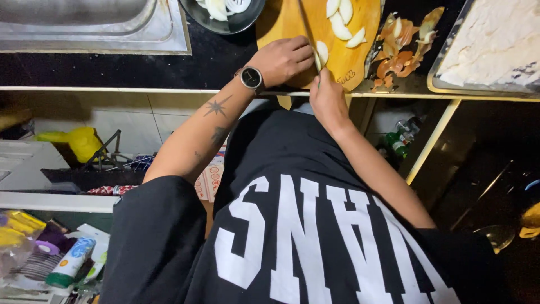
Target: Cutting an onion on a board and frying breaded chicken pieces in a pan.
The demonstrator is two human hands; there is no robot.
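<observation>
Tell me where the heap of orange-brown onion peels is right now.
In the head view, the heap of orange-brown onion peels lies on the dark counter, between the round wooden cutting board and the metal tray to the right.

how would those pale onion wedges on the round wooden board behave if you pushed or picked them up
The pale onion wedges look curved and layered, so they would probably rock or slide on the round wooden cutting board and split into layers if pinched. They seem light. Their cut faces look moist, so likely slippery.

1. White tube with blue-and-orange label and green cap point(70, 262) lies lower left.
2. Yellow packets point(16, 227) sit beside it.
3. Green-capped bottles point(398, 143) stand under the counter, right.
</observation>
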